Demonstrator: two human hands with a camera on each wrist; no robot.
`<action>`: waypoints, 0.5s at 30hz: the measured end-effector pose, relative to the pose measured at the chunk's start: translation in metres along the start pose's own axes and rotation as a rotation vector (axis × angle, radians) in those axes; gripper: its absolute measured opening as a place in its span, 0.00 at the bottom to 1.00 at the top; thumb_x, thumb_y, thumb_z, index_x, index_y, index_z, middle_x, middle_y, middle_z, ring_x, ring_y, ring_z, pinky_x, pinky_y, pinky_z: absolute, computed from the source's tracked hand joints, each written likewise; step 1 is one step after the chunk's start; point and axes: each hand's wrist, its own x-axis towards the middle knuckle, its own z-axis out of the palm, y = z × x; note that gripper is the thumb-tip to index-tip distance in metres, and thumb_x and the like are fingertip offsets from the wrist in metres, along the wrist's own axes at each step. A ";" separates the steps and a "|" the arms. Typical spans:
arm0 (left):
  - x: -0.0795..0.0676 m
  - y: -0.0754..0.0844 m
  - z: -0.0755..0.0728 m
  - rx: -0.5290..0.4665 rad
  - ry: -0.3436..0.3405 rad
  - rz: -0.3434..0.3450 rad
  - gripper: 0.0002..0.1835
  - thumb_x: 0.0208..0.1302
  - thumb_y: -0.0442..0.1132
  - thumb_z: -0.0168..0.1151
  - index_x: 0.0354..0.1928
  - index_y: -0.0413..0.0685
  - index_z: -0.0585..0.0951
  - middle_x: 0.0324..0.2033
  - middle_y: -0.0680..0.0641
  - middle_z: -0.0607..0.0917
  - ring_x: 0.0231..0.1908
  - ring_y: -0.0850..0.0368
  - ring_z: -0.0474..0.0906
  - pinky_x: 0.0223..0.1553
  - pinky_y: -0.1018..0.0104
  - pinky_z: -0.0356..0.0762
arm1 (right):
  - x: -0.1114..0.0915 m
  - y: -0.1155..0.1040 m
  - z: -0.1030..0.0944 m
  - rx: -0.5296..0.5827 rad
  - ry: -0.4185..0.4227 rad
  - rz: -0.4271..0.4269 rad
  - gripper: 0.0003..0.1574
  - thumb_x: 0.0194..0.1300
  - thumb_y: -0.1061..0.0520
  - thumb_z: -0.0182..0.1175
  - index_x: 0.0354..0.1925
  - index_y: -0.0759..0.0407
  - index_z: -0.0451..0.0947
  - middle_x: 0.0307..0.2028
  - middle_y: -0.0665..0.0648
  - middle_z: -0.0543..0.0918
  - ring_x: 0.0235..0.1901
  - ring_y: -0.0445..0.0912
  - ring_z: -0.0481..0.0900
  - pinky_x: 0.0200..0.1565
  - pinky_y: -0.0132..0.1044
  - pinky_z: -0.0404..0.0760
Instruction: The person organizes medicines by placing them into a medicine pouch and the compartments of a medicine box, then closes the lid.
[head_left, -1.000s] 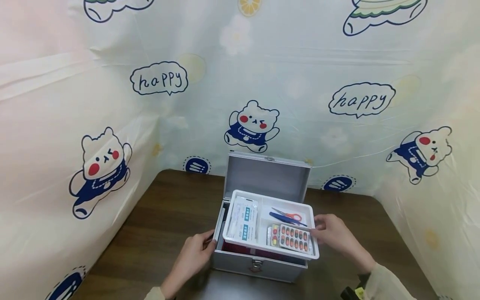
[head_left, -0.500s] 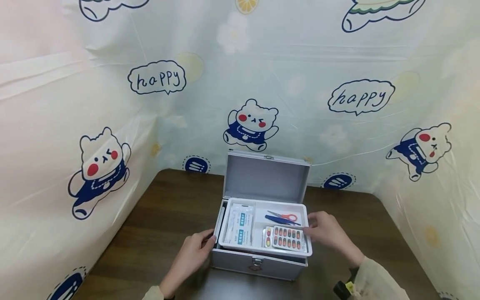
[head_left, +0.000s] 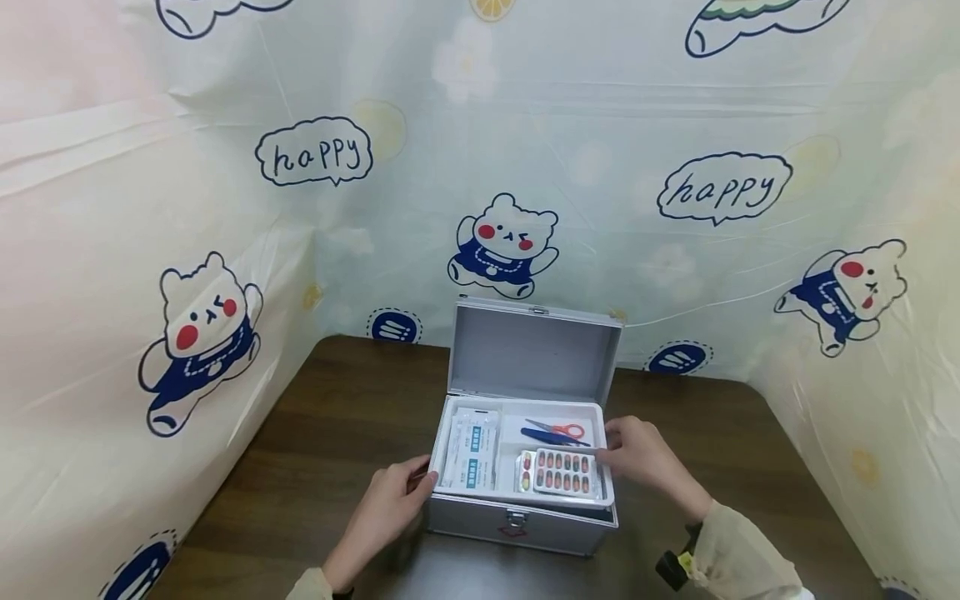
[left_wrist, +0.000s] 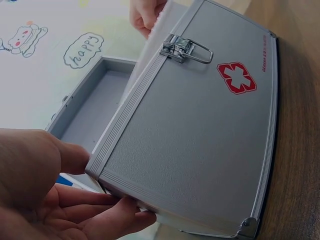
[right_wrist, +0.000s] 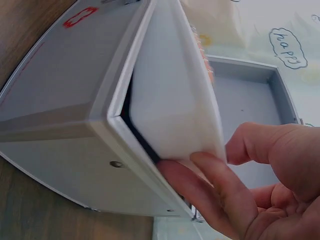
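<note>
A silver first-aid box (head_left: pixel 555 533) with a red cross emblem (left_wrist: pixel 236 78) stands on the table, its lid (head_left: pixel 532 350) raised. My left hand (head_left: pixel 386 504) grips the box's left wall, thumb at the top corner and fingers curled outside. In its mouth sits a white plastic tray (head_left: pixel 512 433), slightly tilted, the right end sticking up above the rim. My right hand (head_left: pixel 648 454) pinches the tray's right edge. The tray carries white packets (head_left: pixel 472 454), capsule blister packs (head_left: pixel 562 472), orange-handled scissors (head_left: pixel 573 431) and a slim blue tool (head_left: pixel 551 437). What lies beneath is hidden.
A dark wooden table (head_left: pixel 322 417) bears the box. Patterned cloth (head_left: pixel 390 250) with cartoon bears hangs behind and on both sides. The metal latch (head_left: pixel 517 518) hangs loose at the box's front. The upright lid stands close to the rear cloth.
My right hand has brought the tray left and down, from sitting askew above the box into its opening. The left hand has kept its grip on the box's left wall.
</note>
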 end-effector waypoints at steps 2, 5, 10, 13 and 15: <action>0.000 -0.001 -0.001 0.006 0.001 0.002 0.20 0.68 0.37 0.62 0.58 0.31 0.80 0.49 0.38 0.88 0.48 0.52 0.86 0.45 0.57 0.86 | 0.002 -0.002 0.003 -0.024 -0.007 -0.008 0.22 0.58 0.62 0.68 0.48 0.74 0.79 0.31 0.59 0.87 0.26 0.45 0.84 0.27 0.39 0.85; 0.002 0.001 0.000 0.010 -0.010 0.004 0.21 0.67 0.37 0.63 0.58 0.31 0.79 0.50 0.36 0.87 0.48 0.50 0.86 0.45 0.56 0.86 | 0.000 0.000 0.004 -0.044 -0.001 0.004 0.23 0.58 0.63 0.68 0.49 0.74 0.79 0.30 0.58 0.86 0.25 0.45 0.82 0.25 0.37 0.83; 0.004 0.004 -0.001 0.003 -0.018 -0.018 0.21 0.67 0.36 0.62 0.58 0.30 0.79 0.50 0.34 0.86 0.49 0.46 0.86 0.46 0.54 0.86 | -0.001 0.001 0.006 -0.073 -0.012 -0.015 0.37 0.60 0.63 0.67 0.64 0.76 0.67 0.33 0.61 0.87 0.25 0.45 0.81 0.24 0.37 0.81; 0.004 0.005 -0.001 0.005 -0.021 -0.038 0.22 0.66 0.36 0.62 0.58 0.30 0.79 0.51 0.34 0.86 0.49 0.45 0.86 0.46 0.53 0.86 | -0.001 0.002 0.008 -0.108 -0.014 -0.040 0.38 0.63 0.62 0.66 0.66 0.75 0.65 0.37 0.63 0.87 0.27 0.45 0.81 0.25 0.36 0.80; 0.004 0.006 -0.001 0.005 -0.023 -0.056 0.22 0.66 0.36 0.62 0.59 0.30 0.78 0.51 0.34 0.86 0.49 0.45 0.86 0.46 0.53 0.86 | -0.001 0.003 0.011 -0.146 -0.014 -0.052 0.35 0.64 0.61 0.65 0.65 0.73 0.67 0.37 0.62 0.86 0.27 0.44 0.79 0.25 0.35 0.79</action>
